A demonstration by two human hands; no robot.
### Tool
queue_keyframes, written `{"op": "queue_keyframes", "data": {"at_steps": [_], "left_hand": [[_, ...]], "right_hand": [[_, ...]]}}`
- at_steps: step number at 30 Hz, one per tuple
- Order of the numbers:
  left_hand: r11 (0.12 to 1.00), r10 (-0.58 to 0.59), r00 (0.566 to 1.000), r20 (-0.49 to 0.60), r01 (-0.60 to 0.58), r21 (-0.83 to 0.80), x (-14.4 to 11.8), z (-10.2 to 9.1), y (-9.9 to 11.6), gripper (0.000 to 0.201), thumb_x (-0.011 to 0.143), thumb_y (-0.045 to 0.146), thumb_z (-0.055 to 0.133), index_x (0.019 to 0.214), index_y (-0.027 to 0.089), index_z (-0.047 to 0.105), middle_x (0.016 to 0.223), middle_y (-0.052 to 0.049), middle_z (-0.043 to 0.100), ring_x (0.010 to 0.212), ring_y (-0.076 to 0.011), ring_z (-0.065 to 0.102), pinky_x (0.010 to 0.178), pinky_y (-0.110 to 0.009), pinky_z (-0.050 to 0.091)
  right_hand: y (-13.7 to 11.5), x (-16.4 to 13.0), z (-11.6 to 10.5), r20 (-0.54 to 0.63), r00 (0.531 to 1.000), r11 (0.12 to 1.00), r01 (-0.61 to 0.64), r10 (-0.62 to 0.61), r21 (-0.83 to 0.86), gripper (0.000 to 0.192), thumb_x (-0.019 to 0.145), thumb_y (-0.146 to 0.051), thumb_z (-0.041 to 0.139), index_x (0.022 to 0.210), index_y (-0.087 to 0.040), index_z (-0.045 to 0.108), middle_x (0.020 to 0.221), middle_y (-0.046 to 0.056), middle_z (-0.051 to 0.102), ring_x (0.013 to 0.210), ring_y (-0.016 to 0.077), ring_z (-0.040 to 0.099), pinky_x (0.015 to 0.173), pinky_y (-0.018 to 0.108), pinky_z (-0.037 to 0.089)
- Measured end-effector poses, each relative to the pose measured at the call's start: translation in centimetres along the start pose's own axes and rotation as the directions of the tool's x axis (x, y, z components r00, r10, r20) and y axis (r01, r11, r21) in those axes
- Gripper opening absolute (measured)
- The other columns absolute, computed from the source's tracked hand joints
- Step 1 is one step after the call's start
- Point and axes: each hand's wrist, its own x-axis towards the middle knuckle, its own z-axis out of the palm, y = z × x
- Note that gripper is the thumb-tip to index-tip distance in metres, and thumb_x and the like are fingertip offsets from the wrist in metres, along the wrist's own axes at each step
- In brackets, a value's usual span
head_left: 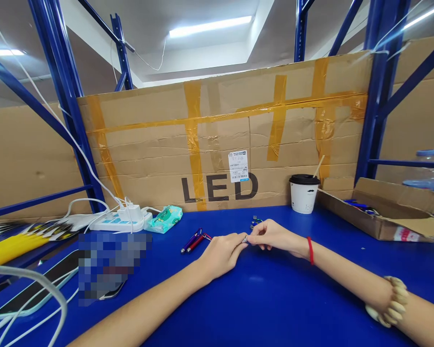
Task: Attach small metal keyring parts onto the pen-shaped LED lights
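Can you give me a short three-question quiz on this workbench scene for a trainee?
1. True or false: the left hand and right hand meet fingertip to fingertip on one small metal part.
2. Which lies just left of the left hand?
A. purple and red pens
B. scissors
C. a stapler
3. What drink container stands against the cardboard wall on the blue table?

Key:
1. True.
2. A.
3. A white paper cup with a black lid.
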Motion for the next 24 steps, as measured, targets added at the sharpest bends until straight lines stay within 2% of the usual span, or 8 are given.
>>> {"op": "queue_keyframes", "data": {"at_steps": [6,10,15,17,20,22,24], "left_hand": [[0.992,-0.060,0.998,-0.030,0.056,-0.116,0.0,-0.1,0.0,0.024,0.091,0.027,0.032,0.108,0.023,0.049,0.104,-0.001,0.062,0.093,-0.0144,0.058,0.080,-0.024,0.044],[0.986,-0.147,0.989,-0.031,0.145,-0.080,0.2,0.0,-0.1,0.022,0.090,0.027,0.034,0.107,0.025,0.048,0.098,0.000,0.064,0.088,-0.0150,0.059,0.075,-0.024,0.044],[0.971,-0.227,0.972,-0.065,0.221,-0.091,0.5,0.2,-0.3,0.023,0.090,0.025,0.031,0.103,0.025,0.050,0.081,0.002,0.063,0.075,-0.0135,0.059,0.066,-0.023,0.043],[0.954,-0.275,0.958,-0.080,0.262,-0.145,0.6,0.3,-0.6,0.024,0.090,0.026,0.029,0.102,0.025,0.050,0.074,0.003,0.060,0.070,-0.0125,0.057,0.064,-0.022,0.042],[0.925,-0.331,0.939,-0.090,0.304,-0.228,0.7,0.6,-1.2,0.024,0.091,0.028,0.029,0.102,0.024,0.050,0.068,0.004,0.057,0.066,-0.0117,0.055,0.067,-0.022,0.042],[0.918,-0.333,0.939,-0.085,0.302,-0.257,0.8,0.7,-1.5,0.024,0.091,0.028,0.028,0.102,0.024,0.050,0.067,0.004,0.056,0.066,-0.0118,0.054,0.068,-0.023,0.042],[0.924,-0.311,0.945,-0.104,0.275,-0.266,0.8,0.9,-1.7,0.024,0.090,0.027,0.029,0.100,0.023,0.051,0.074,0.002,0.057,0.069,-0.0122,0.054,0.070,-0.024,0.042]], "right_hand": [[0.2,0.1,0.3,0.000,0.998,0.995,-0.060,0.060,0.076,0.039,0.056,-0.050,0.071,0.056,-0.014,0.056,0.051,-0.003,0.047,0.050,0.0060,0.040,0.042,0.017,0.029],[0.4,0.3,0.8,-0.014,0.996,0.989,-0.085,0.087,0.123,0.041,0.057,-0.052,0.069,0.058,-0.014,0.054,0.050,-0.004,0.045,0.049,0.0051,0.038,0.040,0.016,0.025],[1.0,0.8,1.6,-0.111,0.993,0.996,-0.023,0.032,0.085,0.043,0.059,-0.055,0.066,0.060,-0.014,0.055,0.047,-0.004,0.044,0.045,0.0053,0.038,0.038,0.016,0.026],[1.3,1.1,1.8,-0.146,0.989,0.999,0.024,-0.018,0.038,0.042,0.062,-0.056,0.064,0.063,-0.014,0.056,0.047,-0.004,0.045,0.043,0.0056,0.038,0.038,0.017,0.028],[1.9,1.5,1.7,-0.205,0.965,0.984,0.149,-0.166,-0.096,0.040,0.065,-0.052,0.064,0.077,-0.014,0.060,0.057,-0.002,0.053,0.042,0.0063,0.044,0.040,0.019,0.033],[2.0,1.6,1.4,-0.249,0.922,0.944,0.245,-0.298,-0.222,0.038,0.067,-0.048,0.064,0.087,-0.015,0.062,0.068,0.000,0.057,0.043,0.0062,0.046,0.044,0.020,0.037],[2.0,1.5,1.0,-0.273,0.859,0.869,0.317,-0.433,-0.380,0.031,0.071,-0.044,0.063,0.089,-0.019,0.064,0.076,0.001,0.059,0.046,0.0061,0.047,0.048,0.021,0.039]]}}
